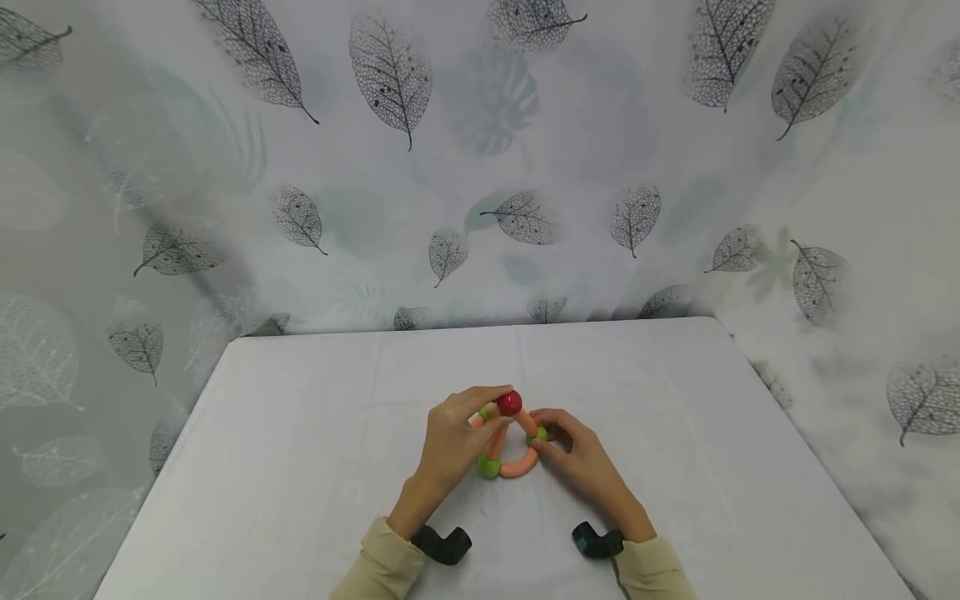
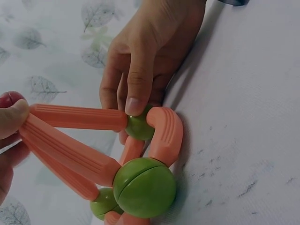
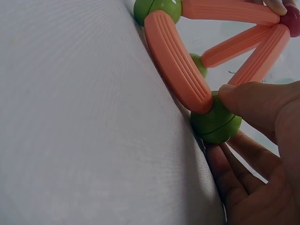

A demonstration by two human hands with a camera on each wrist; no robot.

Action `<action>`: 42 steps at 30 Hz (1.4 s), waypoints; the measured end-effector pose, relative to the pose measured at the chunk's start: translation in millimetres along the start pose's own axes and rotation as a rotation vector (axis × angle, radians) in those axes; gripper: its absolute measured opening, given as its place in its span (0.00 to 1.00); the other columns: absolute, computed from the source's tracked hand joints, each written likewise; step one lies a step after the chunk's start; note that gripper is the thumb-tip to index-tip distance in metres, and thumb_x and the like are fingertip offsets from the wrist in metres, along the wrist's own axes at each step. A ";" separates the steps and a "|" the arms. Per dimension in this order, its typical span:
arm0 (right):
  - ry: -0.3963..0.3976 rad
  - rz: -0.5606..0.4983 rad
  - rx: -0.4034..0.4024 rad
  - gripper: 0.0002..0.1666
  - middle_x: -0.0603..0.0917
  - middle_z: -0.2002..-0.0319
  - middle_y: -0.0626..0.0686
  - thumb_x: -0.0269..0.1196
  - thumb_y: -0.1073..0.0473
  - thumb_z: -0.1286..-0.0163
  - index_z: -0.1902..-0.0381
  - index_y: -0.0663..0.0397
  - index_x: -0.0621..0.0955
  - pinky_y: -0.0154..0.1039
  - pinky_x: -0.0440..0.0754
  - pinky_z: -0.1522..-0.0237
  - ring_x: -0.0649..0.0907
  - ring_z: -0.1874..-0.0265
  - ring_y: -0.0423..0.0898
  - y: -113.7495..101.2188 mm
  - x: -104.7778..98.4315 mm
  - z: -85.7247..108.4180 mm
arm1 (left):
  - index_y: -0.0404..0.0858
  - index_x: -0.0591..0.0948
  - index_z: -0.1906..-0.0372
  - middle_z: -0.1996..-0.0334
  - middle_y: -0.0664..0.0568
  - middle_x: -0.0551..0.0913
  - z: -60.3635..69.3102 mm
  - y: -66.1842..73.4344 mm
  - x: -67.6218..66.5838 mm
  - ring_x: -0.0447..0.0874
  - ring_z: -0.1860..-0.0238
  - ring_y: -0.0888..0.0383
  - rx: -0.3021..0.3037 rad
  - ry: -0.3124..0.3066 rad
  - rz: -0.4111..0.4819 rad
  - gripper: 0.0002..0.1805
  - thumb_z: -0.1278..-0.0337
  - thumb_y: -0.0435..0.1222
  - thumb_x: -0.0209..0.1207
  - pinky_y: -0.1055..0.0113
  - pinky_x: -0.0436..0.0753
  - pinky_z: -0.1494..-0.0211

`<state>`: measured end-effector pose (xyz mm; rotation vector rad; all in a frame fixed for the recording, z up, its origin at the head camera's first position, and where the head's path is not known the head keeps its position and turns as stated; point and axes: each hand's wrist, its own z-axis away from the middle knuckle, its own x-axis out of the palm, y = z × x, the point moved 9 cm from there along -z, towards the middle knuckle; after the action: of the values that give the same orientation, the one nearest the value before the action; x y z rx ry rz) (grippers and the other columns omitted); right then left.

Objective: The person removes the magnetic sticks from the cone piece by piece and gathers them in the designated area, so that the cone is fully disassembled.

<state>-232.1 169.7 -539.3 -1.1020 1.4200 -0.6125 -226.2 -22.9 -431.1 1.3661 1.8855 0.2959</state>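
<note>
A pyramid-like frame of orange rods stands on the table, its curved orange rods (image 1: 517, 468) (image 3: 176, 61) joining green balls (image 1: 489, 467) (image 2: 144, 187) at the base. Three straight orange rods (image 2: 70, 150) rise to one red ball (image 1: 509, 403) (image 3: 291, 20) at the top. My left hand (image 1: 452, 437) pinches the red ball between thumb and fingers. My right hand (image 1: 583, 467) (image 2: 150, 56) grips the green ball on the right (image 3: 216, 119), thumb on one side and fingers on the other.
The white table (image 1: 300, 433) has its far edge against a leaf-patterned cloth backdrop (image 1: 495, 167). Black wrist devices (image 1: 442, 546) sit at both wrists, beside beige sleeves (image 1: 654, 570). Dark smudges mark the table surface in the left wrist view.
</note>
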 end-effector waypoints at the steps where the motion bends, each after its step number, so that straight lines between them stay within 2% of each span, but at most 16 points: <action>1: -0.001 0.001 0.006 0.23 0.84 0.39 0.46 0.71 0.59 0.31 0.40 0.39 0.80 0.35 0.82 0.42 0.83 0.48 0.42 0.7 0.3 0.0 | 0.43 0.89 0.44 0.51 0.54 0.92 0.4 -0.3 0.1 0.92 0.50 0.58 0.001 0.003 -0.001 0.27 0.54 0.31 0.79 0.62 0.87 0.52; 7: -0.007 0.006 0.036 0.24 0.84 0.39 0.46 0.71 0.59 0.30 0.39 0.38 0.80 0.34 0.82 0.42 0.82 0.48 0.43 4.9 1.7 0.6 | 0.43 0.89 0.45 0.51 0.54 0.92 3.7 -2.5 1.2 0.92 0.50 0.58 0.000 0.024 0.008 0.25 0.53 0.32 0.79 0.62 0.88 0.51; 15: -0.013 -0.009 0.021 0.23 0.84 0.38 0.46 0.71 0.57 0.30 0.39 0.38 0.80 0.34 0.83 0.42 0.83 0.47 0.42 4.8 1.2 -0.2 | 0.45 0.88 0.45 0.51 0.55 0.92 3.8 0.3 2.7 0.91 0.51 0.59 0.019 0.041 0.014 0.24 0.51 0.30 0.78 0.61 0.89 0.49; 25: -0.015 -0.014 0.014 0.23 0.83 0.38 0.46 0.71 0.57 0.30 0.39 0.39 0.80 0.34 0.81 0.40 0.83 0.45 0.42 1.4 1.2 0.1 | 0.44 0.88 0.47 0.53 0.54 0.92 3.4 -0.1 1.9 0.92 0.54 0.59 0.027 0.062 0.045 0.23 0.51 0.31 0.78 0.72 0.86 0.47; 33: -0.019 -0.009 0.012 0.23 0.83 0.38 0.47 0.71 0.57 0.29 0.39 0.38 0.80 0.32 0.81 0.41 0.83 0.45 0.40 0.9 3.1 0.6 | 0.42 0.87 0.45 0.53 0.51 0.92 5.4 -2.1 4.7 0.91 0.59 0.59 0.030 0.036 0.042 0.26 0.54 0.33 0.79 0.59 0.90 0.56; 42: -0.013 0.006 -0.003 0.23 0.83 0.38 0.48 0.71 0.57 0.29 0.39 0.40 0.80 0.33 0.82 0.41 0.83 0.45 0.40 -2.0 1.9 -0.9 | 0.39 0.85 0.42 0.53 0.49 0.91 4.9 -2.4 7.6 0.91 0.60 0.58 0.023 0.025 0.005 0.28 0.51 0.34 0.78 0.59 0.90 0.57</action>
<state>-232.2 167.0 -538.3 -1.1026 1.4129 -0.5980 -225.4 -18.3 -439.3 1.3877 1.9119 0.2962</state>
